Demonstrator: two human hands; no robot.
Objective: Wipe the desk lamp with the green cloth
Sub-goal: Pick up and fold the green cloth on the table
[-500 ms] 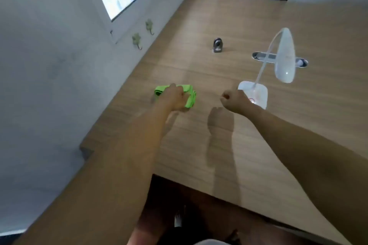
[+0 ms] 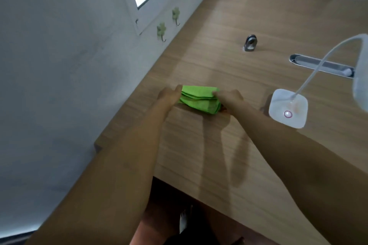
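Right hand (image 2: pixel 231 98) has joined left hand (image 2: pixel 169 96); both grips clamp the folded green cloth (image 2: pixel 199 100), white desk lamp (image 2: pixel 287 108) unwiped.

Both forearms bare, no sleeve visible up to the frame's lower edge. No watch, band or ring shows on the left hand (image 2: pixel 168 95) or the right hand (image 2: pixel 231 98). Fingers (image 2: pixel 177 90) uncovered, no gloves. Below the near table edge, bare legs in shadow (detail there is dim and blurred). A strip of dark clothing sits at the bottom middle of the view, its cut and kind not readable. A small pale shape lies above it; cannot tell what it is.
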